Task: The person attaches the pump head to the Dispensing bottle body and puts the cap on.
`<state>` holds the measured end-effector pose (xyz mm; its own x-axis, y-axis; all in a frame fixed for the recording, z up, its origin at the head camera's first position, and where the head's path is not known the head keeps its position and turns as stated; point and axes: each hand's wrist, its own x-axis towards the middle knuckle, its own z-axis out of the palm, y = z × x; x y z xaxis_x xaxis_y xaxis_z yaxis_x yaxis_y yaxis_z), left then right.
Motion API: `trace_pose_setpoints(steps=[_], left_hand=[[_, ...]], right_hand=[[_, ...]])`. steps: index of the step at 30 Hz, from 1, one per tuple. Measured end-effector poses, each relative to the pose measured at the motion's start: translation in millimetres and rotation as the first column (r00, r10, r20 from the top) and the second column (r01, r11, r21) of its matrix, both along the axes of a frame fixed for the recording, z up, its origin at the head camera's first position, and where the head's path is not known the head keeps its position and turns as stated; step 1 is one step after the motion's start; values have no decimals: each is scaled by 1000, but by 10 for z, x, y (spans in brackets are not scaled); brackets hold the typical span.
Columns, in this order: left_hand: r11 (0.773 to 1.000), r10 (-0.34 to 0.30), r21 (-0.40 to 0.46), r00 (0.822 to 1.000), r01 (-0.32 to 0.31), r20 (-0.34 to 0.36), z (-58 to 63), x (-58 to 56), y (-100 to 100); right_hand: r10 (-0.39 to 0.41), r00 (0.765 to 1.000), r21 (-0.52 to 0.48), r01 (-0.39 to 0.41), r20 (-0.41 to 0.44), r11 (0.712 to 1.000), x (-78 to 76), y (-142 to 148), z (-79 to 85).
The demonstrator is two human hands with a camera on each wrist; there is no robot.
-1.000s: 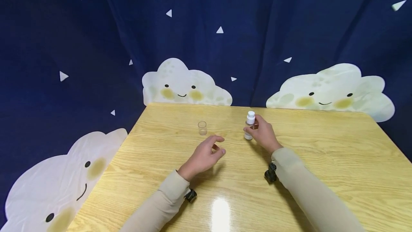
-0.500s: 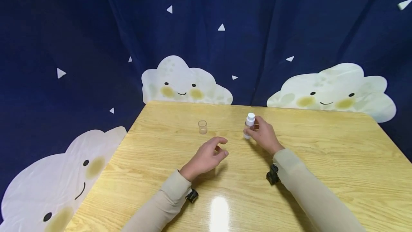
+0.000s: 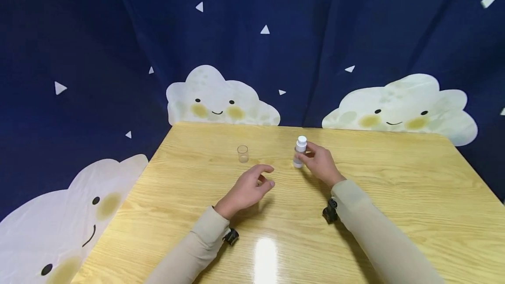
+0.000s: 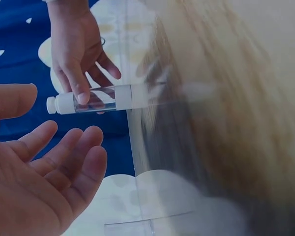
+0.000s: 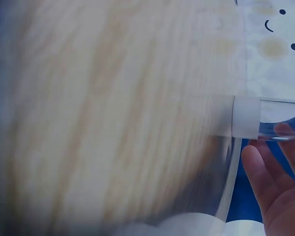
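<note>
My right hand (image 3: 320,163) holds a small pump bottle (image 3: 301,144) upright on the table, thumb on one side and fingers on the other. In the left wrist view the bottle (image 4: 66,104) shows a white top, a clear middle and a white base. Only its lower part, with the white base (image 5: 246,117), appears in the right wrist view. To the left of it a clear, open-topped cylinder like a bottle cap (image 3: 243,154) stands on the table. My left hand (image 3: 245,189) hovers just in front of that cylinder, fingers loosely bent and nothing in them.
The wooden table (image 3: 394,179) has its far edge just behind the bottle. A dark blue curtain (image 3: 236,43) with white cloud figures (image 3: 221,95) hangs beyond it. Light glares off the tabletop near the front.
The head view has shifted slightly. Both hands stay in nearly the same poses, with the bottle still in the right hand and the clear cylinder unmoved on the table.
</note>
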<state>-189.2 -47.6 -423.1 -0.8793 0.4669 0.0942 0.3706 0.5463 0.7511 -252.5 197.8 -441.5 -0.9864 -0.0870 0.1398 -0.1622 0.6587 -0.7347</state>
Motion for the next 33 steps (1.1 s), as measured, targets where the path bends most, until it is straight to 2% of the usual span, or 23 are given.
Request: trace_pose_setpoints(steps=[6,12,17,22,27,33], left_hand=[[1000,-8,10,1000,8,1,22,-29,-35],[999,12,44,999,-10,-33,46,-59,-63],[991,77,119,995,-68,-71,108,-117,-144],[971,166,191,982,-146,-94,169,-221,-243],[958,217,206,974,-201,-59,175,-300,-353],[955,237,188,971,-231,-9,134,-373,-437]], right_hand=[[9,1000,-13,-9,-15,1000,-12,-29,26],[13,1000,-11,-14,-5,1000,-21,-21,49],[0,1000,-26,0,8,1000,-32,-26,9],[-8,1000,-20,7,-22,1000,-32,-25,-12],[16,999,-2,-16,-52,1000,-20,-15,-26],[21,999,15,-20,-31,1000,3,-19,-9]])
